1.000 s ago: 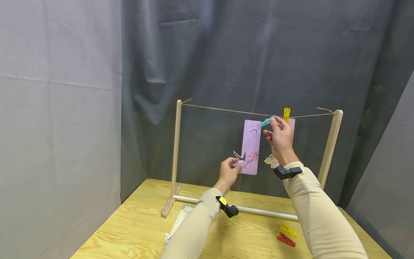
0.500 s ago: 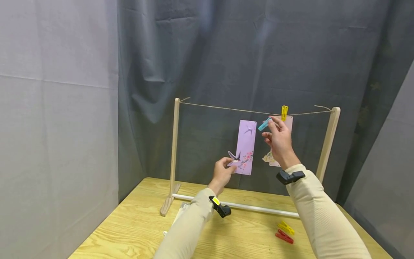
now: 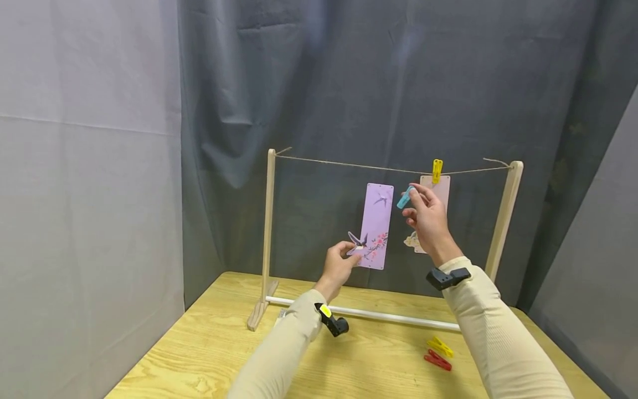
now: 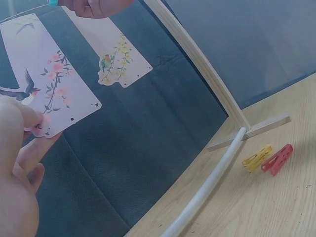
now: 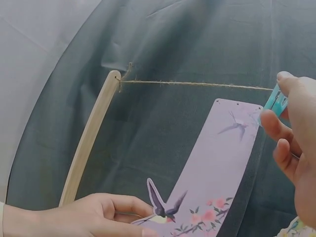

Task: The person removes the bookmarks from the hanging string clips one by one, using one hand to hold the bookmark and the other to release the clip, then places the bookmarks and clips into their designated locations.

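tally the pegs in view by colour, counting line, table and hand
Yellow pegs: 2
Red peg: 1
Blue peg: 1
Total: 4

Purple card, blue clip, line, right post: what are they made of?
Purple card: probably smooth, stiff cardstock, flat without sagging; thin plastic possible.
Blue clip: likely moulded plastic; even bright colour, looks slightly glossy.
Line: twine, perhaps jute; tan, fuzzy, loose strands at the knot.
Right post: apparently wood; pale, smooth, streaky grain.
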`<state>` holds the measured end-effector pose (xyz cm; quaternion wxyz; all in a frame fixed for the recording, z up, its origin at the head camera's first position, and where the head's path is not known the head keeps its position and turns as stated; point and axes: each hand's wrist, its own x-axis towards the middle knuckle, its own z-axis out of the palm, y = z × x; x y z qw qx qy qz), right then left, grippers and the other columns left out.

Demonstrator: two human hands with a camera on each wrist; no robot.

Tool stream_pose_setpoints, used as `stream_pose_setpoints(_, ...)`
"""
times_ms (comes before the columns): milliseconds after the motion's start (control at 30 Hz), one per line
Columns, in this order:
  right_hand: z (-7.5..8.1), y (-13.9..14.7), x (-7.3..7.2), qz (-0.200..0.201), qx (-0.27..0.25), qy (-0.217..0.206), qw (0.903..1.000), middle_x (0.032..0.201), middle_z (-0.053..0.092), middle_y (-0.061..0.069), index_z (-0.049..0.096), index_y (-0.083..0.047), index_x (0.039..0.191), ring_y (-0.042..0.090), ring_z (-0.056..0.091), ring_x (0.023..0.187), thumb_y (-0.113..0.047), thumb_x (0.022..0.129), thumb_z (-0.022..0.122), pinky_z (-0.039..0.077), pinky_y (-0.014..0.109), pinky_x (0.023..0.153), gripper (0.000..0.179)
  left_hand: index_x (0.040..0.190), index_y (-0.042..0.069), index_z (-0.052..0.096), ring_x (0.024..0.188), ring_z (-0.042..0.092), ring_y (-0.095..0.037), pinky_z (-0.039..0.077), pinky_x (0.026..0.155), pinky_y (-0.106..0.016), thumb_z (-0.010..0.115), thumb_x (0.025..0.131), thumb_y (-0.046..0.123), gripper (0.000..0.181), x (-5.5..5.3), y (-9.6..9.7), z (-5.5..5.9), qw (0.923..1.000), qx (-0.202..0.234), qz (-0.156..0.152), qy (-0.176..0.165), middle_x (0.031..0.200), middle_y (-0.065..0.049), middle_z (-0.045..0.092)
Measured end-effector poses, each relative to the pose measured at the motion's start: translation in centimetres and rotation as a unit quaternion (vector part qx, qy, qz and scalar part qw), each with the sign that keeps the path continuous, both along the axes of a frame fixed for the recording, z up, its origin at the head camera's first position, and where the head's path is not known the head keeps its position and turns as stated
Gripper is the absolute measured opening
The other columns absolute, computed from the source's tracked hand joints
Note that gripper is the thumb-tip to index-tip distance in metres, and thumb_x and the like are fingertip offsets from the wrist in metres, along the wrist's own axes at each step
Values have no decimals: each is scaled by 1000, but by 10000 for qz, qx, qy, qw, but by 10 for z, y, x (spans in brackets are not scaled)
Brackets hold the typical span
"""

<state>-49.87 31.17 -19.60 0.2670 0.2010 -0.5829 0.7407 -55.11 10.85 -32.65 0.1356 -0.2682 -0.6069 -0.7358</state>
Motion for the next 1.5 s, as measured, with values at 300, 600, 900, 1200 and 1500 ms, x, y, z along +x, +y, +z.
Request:
stream_pose_setpoints(300,-10,5,1,265,213,-259,9991,116,64,5,51,-8,143,7,62,65,-29,105,61,47,18,54,44,113,-7,68,99,65,-20,58,85,-31,71,92,-7,22,4,-12,-3,9998,-125,-102,-83,114,-14,70)
stream_pose_setpoints(600,-21,7,3,431,138,-292,9985,115,63,5,57,-12,136,7,61,65,-28,106,62,48,18,54,35,112,-9,67,96,64,-20,58,83,-30,69,90,-9,22,10,-19,-2,9995,-89,-282,-70,113,-16,70)
stream_pose_setpoints(900,-27,8,5,484,318,-266,9980,115,64,6,56,-12,138,7,61,67,-29,106,61,48,19,55,37,114,-11,66,94,63,-18,59,84,-33,69,90,-9,24,13,-27,-6,9997,-190,-132,-30,113,-20,70)
stream_pose_setpoints(1200,-36,8,9,497,414,-303,9974,113,65,4,59,-14,135,9,60,67,-28,106,60,48,20,56,32,114,-17,62,95,64,-22,60,83,-33,65,91,-13,24,16,-36,-15,9997,-184,-133,-60,118,-29,66)
stream_pose_setpoints(1500,-45,15,13,408,653,-300,9966,117,63,6,57,-13,138,8,60,69,-30,106,60,45,18,55,36,116,-10,66,99,67,-24,59,85,-35,71,93,-4,25,22,-49,-22,9996,-243,-129,-71,122,-20,68)
